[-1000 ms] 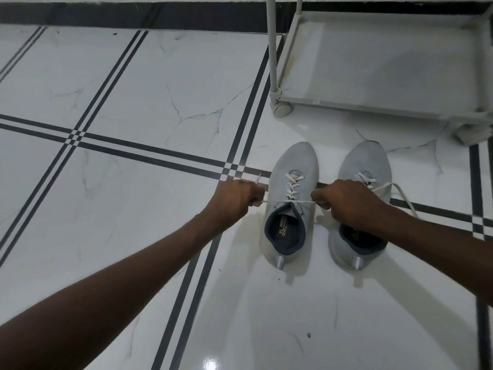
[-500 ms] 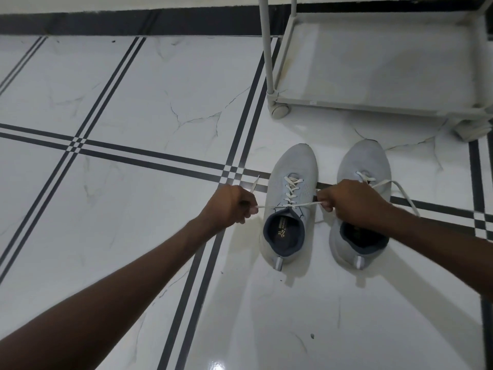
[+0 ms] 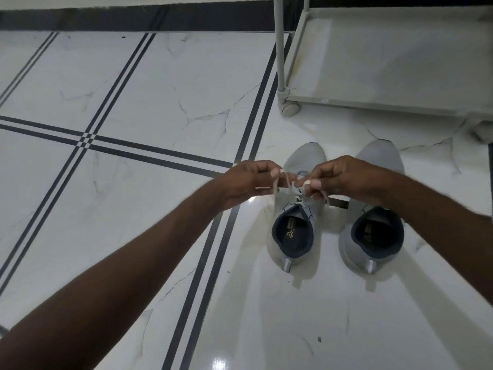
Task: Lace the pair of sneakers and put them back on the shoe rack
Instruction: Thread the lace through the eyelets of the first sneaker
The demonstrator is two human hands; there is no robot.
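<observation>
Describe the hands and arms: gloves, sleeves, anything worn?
Both bare. The left hand and right hand have no gloves, and no rings or watch show. Both forearms are uncovered to the frame edge, with no sleeves, straps or markings in view. Nails look short and unpainted.

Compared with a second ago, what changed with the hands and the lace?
Both the left hand and the right hand came inward over the left sneaker, so the lace, earlier stretched taut between them, now loops slackly. Both still grip it. The right sneaker and the shoe rack stayed put.
</observation>
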